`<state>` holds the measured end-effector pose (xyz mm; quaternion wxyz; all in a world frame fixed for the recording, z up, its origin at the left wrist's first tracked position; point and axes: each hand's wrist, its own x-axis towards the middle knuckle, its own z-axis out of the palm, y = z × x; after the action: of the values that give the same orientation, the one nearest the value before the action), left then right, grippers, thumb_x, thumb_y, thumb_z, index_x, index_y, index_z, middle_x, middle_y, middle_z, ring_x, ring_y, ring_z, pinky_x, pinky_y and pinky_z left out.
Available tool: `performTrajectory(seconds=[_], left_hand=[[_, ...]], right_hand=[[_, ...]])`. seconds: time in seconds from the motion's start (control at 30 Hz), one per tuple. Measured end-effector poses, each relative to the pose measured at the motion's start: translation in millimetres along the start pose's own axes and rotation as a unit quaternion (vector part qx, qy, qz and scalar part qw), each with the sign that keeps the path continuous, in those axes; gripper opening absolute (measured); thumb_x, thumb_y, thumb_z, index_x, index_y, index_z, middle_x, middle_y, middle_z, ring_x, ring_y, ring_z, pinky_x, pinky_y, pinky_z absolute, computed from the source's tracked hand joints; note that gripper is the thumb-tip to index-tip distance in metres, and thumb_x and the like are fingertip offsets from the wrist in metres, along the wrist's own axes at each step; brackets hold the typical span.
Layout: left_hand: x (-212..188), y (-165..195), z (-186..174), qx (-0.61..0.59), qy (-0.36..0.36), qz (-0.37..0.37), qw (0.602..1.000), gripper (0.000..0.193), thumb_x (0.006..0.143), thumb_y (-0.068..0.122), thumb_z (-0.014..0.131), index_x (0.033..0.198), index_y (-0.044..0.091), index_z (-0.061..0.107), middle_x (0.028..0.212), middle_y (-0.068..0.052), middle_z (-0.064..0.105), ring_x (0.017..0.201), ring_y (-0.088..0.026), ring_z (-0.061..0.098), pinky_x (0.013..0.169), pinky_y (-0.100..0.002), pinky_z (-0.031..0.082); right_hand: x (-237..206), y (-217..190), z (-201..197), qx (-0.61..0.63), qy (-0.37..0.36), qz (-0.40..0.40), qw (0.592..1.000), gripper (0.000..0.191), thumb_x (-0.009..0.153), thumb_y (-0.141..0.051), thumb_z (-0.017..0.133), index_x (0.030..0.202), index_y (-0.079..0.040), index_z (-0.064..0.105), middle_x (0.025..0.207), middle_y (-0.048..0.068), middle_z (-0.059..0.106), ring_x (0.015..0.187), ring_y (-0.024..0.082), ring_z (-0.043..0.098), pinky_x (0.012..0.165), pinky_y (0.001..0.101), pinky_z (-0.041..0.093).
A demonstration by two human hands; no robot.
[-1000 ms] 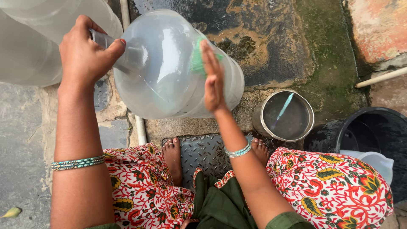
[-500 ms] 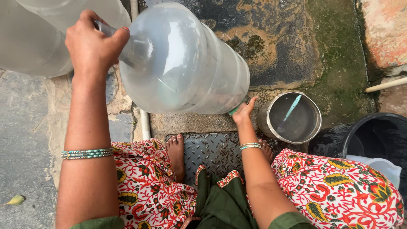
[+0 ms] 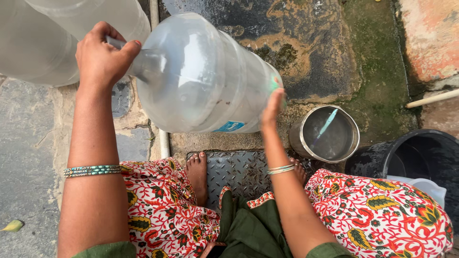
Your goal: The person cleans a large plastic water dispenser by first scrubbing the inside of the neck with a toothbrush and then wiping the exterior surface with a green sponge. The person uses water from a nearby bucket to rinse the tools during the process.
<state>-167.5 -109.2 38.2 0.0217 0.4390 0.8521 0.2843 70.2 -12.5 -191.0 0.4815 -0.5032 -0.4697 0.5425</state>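
Large clear plastic water jug (image 3: 201,76): held on its side above wet, stained ground, neck toward the left, base toward the right; no standing water shows inside, though some droplets or film may cling to the wall.
Left hand (image 3: 103,57): fingers wrapped tight round the jug's neck, mouth hidden by the fist.
Right hand (image 3: 272,107): flat against the base near the lower edge, fingers together, propping rather than clasping.
Progress, as judged: jug looks emptied or mid-rinse; nothing shows it filled, capped or set down, so those remain.
Steel pot (image 3: 325,134): just beside the right wrist, holding a little water and a pale blue stick-like item.
Black bucket (image 3: 411,153): further right, near the pot.
Second clear jug (image 3: 43,33): upper left, behind the left hand.
Metal tread plate (image 3: 239,169): under the bare feet.
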Motion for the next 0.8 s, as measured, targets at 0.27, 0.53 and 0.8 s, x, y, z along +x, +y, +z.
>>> performTrajectory(seconds=[0.27,0.53,0.8], left_hand=[[3.0,2.8,0.4,-0.005,0.014,0.001,1.0,0.031,0.081,0.035,0.083,0.088,0.009,0.069,0.078,-0.01,0.071,0.078,-0.027,0.07,0.079,-0.039,0.054],[2.2,1.9,-3.9,-0.024,0.008,0.029,0.999,0.029,0.082,0.033,0.084,0.089,0.008,0.07,0.08,-0.01,0.071,0.077,-0.026,0.07,0.077,-0.039,0.054],[2.1,-0.3,-0.6,-0.026,0.015,0.002,1.0,0.032,0.081,0.032,0.085,0.096,0.009,0.069,0.082,-0.01,0.069,0.077,-0.025,0.068,0.075,-0.041,0.053]], right_hand=[[-83.4,-73.5,57.6,-0.093,-0.223,-0.33,0.912,0.081,0.107,-0.065,-0.004,0.169,-0.019,0.023,0.175,0.006,0.008,0.165,0.023,0.003,0.141,0.0405,-0.003],[-6.8,-2.9,14.4,-0.277,-0.049,-0.1,0.954,0.092,0.097,-0.076,0.002,0.165,-0.026,0.04,0.149,0.008,0.053,0.128,0.027,0.052,0.111,0.0404,0.044],[16.6,-8.3,-4.5,-0.15,-0.061,-0.084,0.983,0.085,0.104,-0.067,0.006,0.163,-0.01,0.025,0.17,0.018,0.025,0.158,0.032,0.024,0.129,0.0453,0.023]])
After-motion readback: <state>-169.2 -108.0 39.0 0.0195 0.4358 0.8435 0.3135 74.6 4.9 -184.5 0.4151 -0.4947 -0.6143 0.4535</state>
